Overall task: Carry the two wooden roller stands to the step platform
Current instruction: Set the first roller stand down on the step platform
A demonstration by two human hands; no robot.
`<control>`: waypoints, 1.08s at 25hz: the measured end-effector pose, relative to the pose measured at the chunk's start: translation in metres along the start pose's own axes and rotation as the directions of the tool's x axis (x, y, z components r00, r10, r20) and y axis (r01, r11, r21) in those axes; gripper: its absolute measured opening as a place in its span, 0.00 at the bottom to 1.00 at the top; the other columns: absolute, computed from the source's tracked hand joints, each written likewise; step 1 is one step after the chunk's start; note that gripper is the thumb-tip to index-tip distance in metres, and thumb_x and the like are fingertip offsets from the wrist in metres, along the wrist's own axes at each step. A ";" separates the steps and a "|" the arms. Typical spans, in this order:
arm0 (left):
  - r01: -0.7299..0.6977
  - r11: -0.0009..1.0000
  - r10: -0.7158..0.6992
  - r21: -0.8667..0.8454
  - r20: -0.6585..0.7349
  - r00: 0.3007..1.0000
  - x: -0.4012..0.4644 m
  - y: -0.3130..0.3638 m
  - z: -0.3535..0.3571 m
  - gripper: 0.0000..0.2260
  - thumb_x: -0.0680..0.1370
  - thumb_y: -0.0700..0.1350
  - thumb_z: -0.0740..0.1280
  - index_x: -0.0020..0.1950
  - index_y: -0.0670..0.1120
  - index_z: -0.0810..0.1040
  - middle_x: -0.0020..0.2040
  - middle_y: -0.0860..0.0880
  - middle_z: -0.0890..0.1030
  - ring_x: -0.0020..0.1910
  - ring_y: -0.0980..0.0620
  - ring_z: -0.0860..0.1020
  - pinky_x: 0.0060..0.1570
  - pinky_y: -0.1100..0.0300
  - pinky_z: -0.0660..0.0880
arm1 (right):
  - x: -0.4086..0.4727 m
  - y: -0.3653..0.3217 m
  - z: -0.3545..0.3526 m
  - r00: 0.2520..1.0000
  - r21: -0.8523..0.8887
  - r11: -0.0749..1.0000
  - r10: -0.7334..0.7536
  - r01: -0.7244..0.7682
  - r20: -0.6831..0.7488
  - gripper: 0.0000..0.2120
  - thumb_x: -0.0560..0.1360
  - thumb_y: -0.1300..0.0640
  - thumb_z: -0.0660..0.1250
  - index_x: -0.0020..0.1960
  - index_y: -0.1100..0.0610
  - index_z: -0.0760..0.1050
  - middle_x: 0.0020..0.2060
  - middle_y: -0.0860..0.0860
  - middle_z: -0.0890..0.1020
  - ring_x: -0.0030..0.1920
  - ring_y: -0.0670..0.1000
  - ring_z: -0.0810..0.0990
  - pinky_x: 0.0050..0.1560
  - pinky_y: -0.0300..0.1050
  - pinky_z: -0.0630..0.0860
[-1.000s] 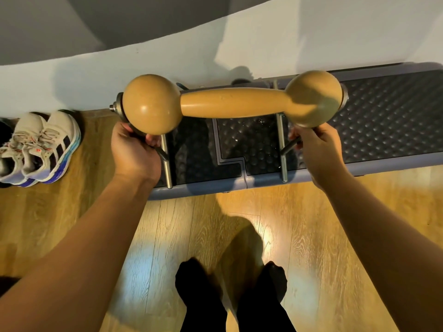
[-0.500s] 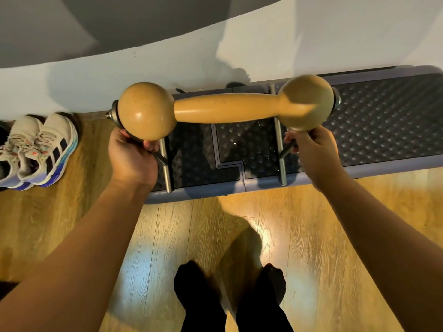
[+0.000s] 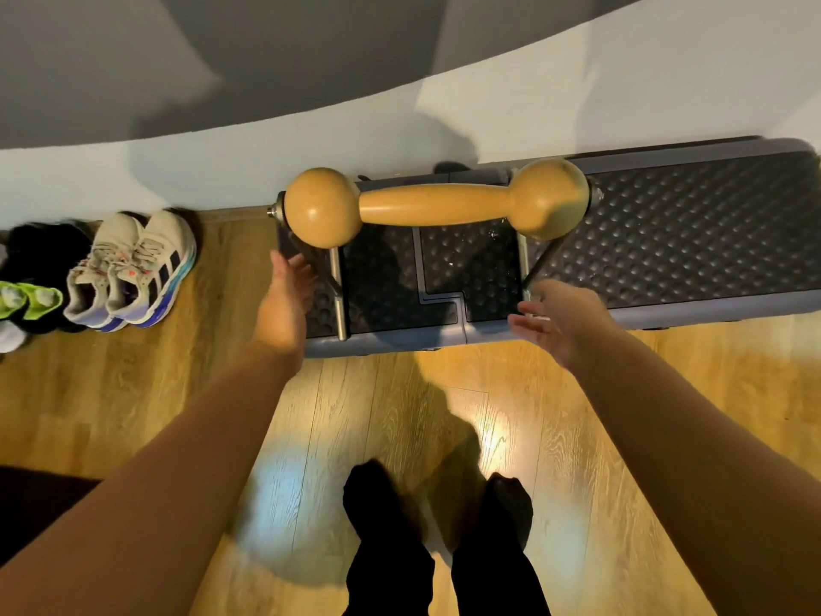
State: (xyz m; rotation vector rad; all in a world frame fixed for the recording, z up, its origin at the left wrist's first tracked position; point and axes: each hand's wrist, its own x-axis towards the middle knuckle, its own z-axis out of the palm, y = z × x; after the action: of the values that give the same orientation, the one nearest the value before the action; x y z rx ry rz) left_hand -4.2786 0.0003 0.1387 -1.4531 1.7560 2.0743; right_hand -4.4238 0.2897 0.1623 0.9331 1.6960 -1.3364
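A wooden roller stand (image 3: 437,205), a dumbbell-shaped yellow-brown roller on a metal frame, rests on the left part of the step platform (image 3: 693,242), a long dark studded board with a grey rim set against the wall. The stand's metal legs reach down to the platform's front edge. My left hand (image 3: 284,300) is open just below the stand's left leg, apart from it. My right hand (image 3: 562,320) is open in front of the right leg, fingers spread and empty. Only one roller stand is in view.
A pair of beige sneakers (image 3: 129,271) and other shoes (image 3: 26,300) sit on the wooden floor left of the platform, against the white wall (image 3: 222,171). My feet in black socks (image 3: 437,517) stand on the floor in front of the platform.
Both hands have let go of the stand's metal legs and drawn back toward me. The roller stand now rests on the platform on its own.
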 end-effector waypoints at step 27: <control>-0.806 0.351 0.860 0.477 0.175 0.479 -0.452 0.526 -0.028 0.15 0.86 0.53 0.61 0.67 0.51 0.81 0.63 0.59 0.83 0.64 0.63 0.78 0.67 0.56 0.73 | -0.593 -0.319 -0.006 -0.001 -0.029 -0.019 -0.844 0.999 0.537 0.14 0.80 0.56 0.70 0.64 0.47 0.81 0.46 0.40 0.85 0.53 0.41 0.81 0.51 0.40 0.75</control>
State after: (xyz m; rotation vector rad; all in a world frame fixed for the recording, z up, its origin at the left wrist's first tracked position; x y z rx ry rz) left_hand -4.3154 0.0187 0.8313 -0.4623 3.2544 1.4597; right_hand -4.4500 0.1873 0.8271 -1.1371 2.1775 -1.6096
